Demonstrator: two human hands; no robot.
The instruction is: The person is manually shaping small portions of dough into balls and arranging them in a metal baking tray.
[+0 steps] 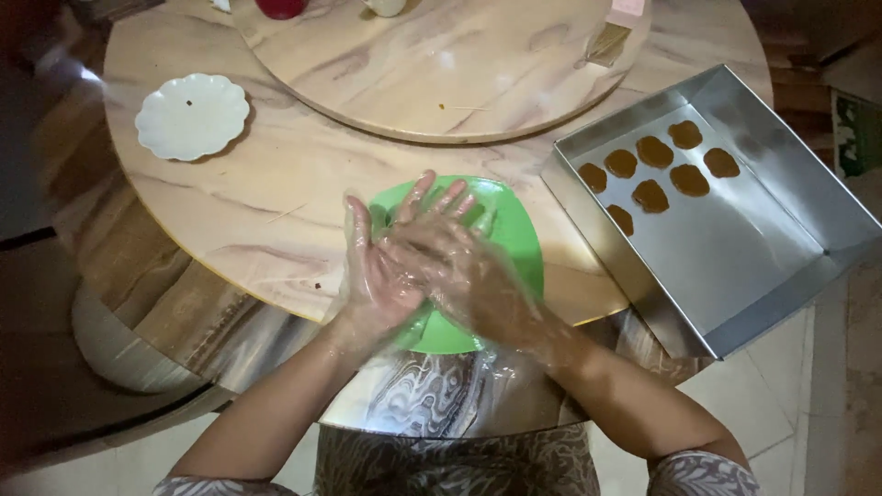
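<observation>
My left hand (pixel 372 276) and my right hand (pixel 441 253) are pressed palm to palm over a green plate (pixel 510 234) at the near edge of the round table. Both wear thin clear plastic gloves. My right hand lies across the left, fingers spread and pointing away from me. Whatever is between the palms is hidden. To the right, a rectangular metal baking tray (pixel 781 266) holds several flat brown dough pieces (pixel 654 195) in its far left part.
A white scalloped plate (pixel 193 117) sits at the far left of the marble-patterned table (pixel 266 202). A raised round turntable (pixel 450 64) fills the middle, with a red object (pixel 280 7) at its far edge. The tray overhangs the table's right rim.
</observation>
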